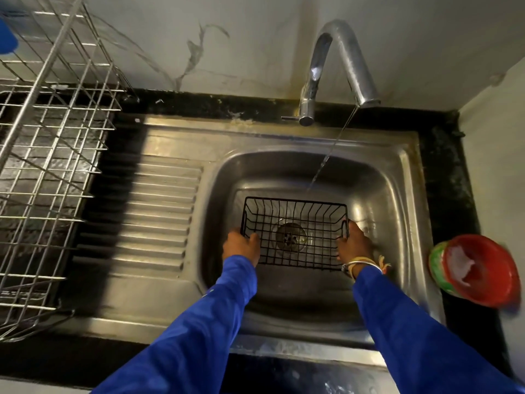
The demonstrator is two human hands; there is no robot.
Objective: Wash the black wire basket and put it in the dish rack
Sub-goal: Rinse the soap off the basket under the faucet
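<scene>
While water runs, both hands (241, 245) (353, 244) gripping black wire basket (294, 233) ends, clear of sink (397, 177) walls.

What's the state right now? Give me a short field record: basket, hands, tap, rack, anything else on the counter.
basket: black wire basket upright in the sink basin, over the drain
left hand: gripping the basket's left end
right hand: gripping its right end
tap: running; thin stream lands behind the basket, not on it
dish rack: on the counter left of the sink, no basket in it
other: red tub at the sink's right edge
</scene>
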